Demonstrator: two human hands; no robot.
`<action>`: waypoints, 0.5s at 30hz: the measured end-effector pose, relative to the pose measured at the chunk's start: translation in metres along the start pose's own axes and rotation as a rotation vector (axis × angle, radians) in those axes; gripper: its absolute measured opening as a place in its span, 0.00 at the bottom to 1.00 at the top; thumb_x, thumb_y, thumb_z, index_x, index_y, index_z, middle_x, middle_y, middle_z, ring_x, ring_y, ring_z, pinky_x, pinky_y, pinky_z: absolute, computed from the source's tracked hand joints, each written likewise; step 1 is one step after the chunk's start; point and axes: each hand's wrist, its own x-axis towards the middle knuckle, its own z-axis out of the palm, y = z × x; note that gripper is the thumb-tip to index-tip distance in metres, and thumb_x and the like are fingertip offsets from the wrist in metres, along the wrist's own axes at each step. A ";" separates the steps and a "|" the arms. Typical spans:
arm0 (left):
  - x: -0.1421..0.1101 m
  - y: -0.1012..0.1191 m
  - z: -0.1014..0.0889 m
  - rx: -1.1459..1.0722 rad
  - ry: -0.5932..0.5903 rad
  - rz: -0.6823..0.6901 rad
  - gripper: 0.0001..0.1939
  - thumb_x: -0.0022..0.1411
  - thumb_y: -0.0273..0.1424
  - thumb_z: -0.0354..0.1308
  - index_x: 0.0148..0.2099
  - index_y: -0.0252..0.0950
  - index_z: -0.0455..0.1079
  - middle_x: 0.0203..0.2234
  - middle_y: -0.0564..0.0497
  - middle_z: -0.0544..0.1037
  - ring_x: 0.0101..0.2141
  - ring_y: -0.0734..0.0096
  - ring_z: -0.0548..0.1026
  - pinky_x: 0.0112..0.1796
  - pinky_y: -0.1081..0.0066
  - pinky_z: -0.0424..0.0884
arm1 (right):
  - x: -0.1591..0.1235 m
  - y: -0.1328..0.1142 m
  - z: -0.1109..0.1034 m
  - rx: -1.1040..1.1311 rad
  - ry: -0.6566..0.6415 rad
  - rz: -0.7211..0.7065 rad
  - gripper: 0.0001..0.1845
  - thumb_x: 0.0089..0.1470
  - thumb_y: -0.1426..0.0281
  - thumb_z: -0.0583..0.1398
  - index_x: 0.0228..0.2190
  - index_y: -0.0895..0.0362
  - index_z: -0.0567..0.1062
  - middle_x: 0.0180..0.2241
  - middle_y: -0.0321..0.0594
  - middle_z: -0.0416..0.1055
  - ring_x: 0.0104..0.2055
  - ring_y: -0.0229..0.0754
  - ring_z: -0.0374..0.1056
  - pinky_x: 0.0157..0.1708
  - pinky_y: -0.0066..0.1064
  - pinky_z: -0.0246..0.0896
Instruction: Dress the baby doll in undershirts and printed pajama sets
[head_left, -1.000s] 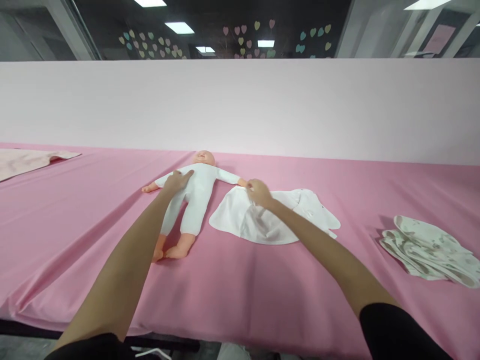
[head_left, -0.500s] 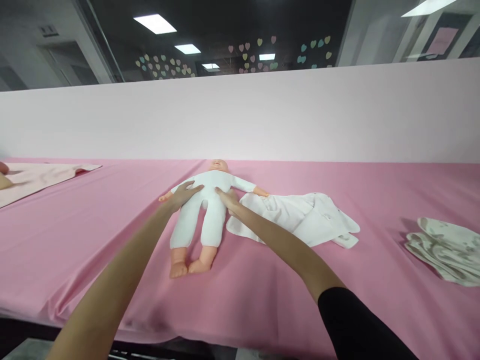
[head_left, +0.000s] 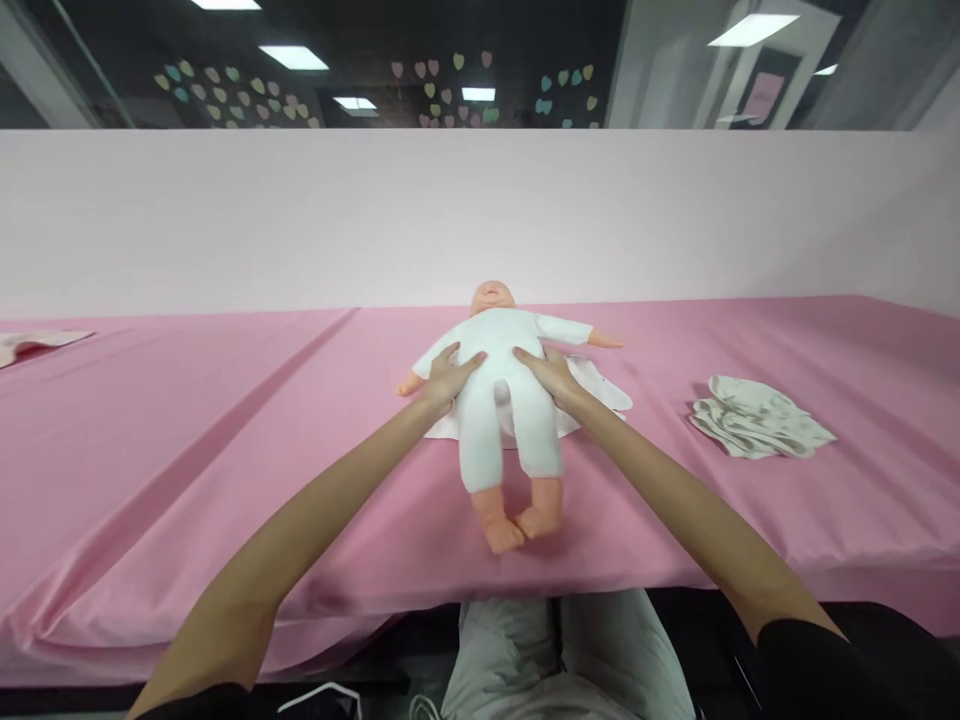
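A baby doll point(head_left: 504, 400) in a white bodysuit lies on its back on the pink table cover point(head_left: 225, 420), head toward the far wall. Both of my hands grip its torso: my left hand point(head_left: 447, 375) on its left flank, my right hand point(head_left: 550, 371) on its right flank, thumbs on the belly. Under the doll lies a white garment point(head_left: 600, 385), mostly hidden, with its edges showing on both sides.
A folded patterned cloth point(head_left: 757, 420) lies to the right of the doll. A pale pink cloth point(head_left: 30, 343) lies at the far left edge. A low pale wall point(head_left: 300, 220) runs behind the table. My legs point(head_left: 562, 650) show below the table's front edge.
My right hand left the white garment and took the doll's side. Both hands have moved the doll to the right, onto the white garment.
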 end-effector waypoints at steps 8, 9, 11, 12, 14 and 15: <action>-0.028 -0.014 0.065 -0.282 -0.015 -0.098 0.42 0.46 0.42 0.68 0.61 0.39 0.58 0.58 0.42 0.65 0.57 0.59 0.64 0.51 0.68 0.69 | -0.044 0.028 -0.054 0.045 0.031 0.211 0.25 0.50 0.58 0.63 0.45 0.62 0.70 0.47 0.52 0.71 0.44 0.48 0.70 0.39 0.35 0.69; -0.026 -0.019 0.068 -0.294 -0.003 -0.097 0.42 0.46 0.43 0.68 0.61 0.39 0.58 0.57 0.43 0.66 0.56 0.59 0.65 0.51 0.67 0.69 | -0.043 0.032 -0.056 0.029 0.036 0.206 0.25 0.50 0.58 0.62 0.44 0.62 0.70 0.47 0.51 0.71 0.44 0.48 0.71 0.39 0.34 0.69; -0.023 -0.028 0.072 -0.301 0.016 -0.083 0.42 0.46 0.43 0.67 0.61 0.41 0.58 0.56 0.43 0.67 0.55 0.60 0.67 0.50 0.66 0.69 | -0.040 0.036 -0.060 -0.082 0.057 0.198 0.24 0.51 0.57 0.61 0.42 0.62 0.72 0.44 0.50 0.73 0.43 0.48 0.71 0.39 0.35 0.68; -0.023 -0.032 0.073 -0.299 0.019 -0.068 0.41 0.47 0.44 0.67 0.61 0.40 0.58 0.56 0.43 0.67 0.54 0.60 0.68 0.49 0.66 0.69 | -0.039 0.034 -0.062 -0.187 0.072 0.184 0.24 0.51 0.55 0.60 0.41 0.62 0.72 0.43 0.49 0.73 0.43 0.49 0.70 0.39 0.36 0.67; -0.024 -0.036 0.074 -0.276 0.014 -0.025 0.40 0.49 0.44 0.65 0.61 0.39 0.57 0.53 0.42 0.69 0.51 0.61 0.71 0.48 0.66 0.69 | -0.040 0.026 -0.062 -0.486 0.127 0.127 0.25 0.51 0.54 0.60 0.42 0.62 0.73 0.42 0.48 0.73 0.44 0.51 0.69 0.43 0.40 0.64; -0.026 -0.037 0.074 -0.251 0.016 0.005 0.39 0.50 0.45 0.64 0.61 0.39 0.57 0.50 0.42 0.71 0.48 0.61 0.72 0.47 0.66 0.69 | -0.040 0.019 -0.059 -0.662 0.163 0.072 0.25 0.51 0.56 0.59 0.44 0.62 0.72 0.45 0.49 0.72 0.47 0.53 0.67 0.45 0.41 0.62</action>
